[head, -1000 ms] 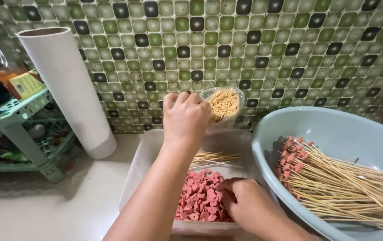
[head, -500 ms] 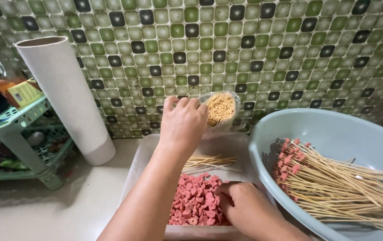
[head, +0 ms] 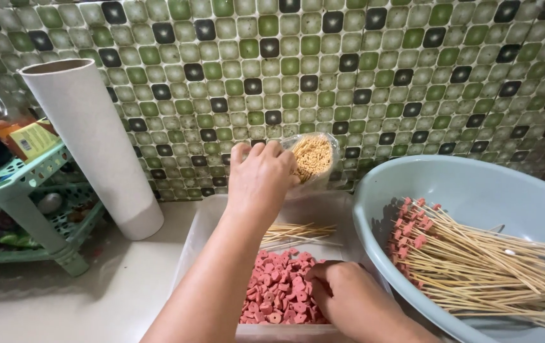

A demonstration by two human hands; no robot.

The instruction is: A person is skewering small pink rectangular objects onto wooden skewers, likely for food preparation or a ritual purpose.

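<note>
while the left hand (head: 261, 179) reaches up toward the tiled wall (head: 361, 76), its fingers curl over the top of a clear bundle of skewer sticks (head: 313, 159) seen end-on, so the grip looks closed on that bundle, though the hand hides just how the fingers meet it. below that grip, loose bare skewers (head: 298, 232) lie across the far end of a shallow clear tray (head: 193, 244). nearer the person, the same tray holds a heap of pink sausage slices (head: 279, 292), and the right hand (head: 348, 298) rests on the right edge of that heap with its fingers bent down into the slices; i cannot tell whether it has pinched one or only touches them.

to the right of the right hand's grip sits a pale blue basin (head: 374, 209), with a stack of loaded skewers (head: 475, 267) fanned across it, pink pieces at the tips nearest the tray. to the left of the left arm a white cardboard tube (head: 91, 146) stands upright on the worktop (head: 94, 298), and a green plastic rack (head: 25, 197) stands beyond it.

judging by this, the step in hand is fetching a fresh stick while the other hand readies a slice. the next move calls for drawing one stick free of the bundle and bringing it down to meet a slice over the tray.
</note>
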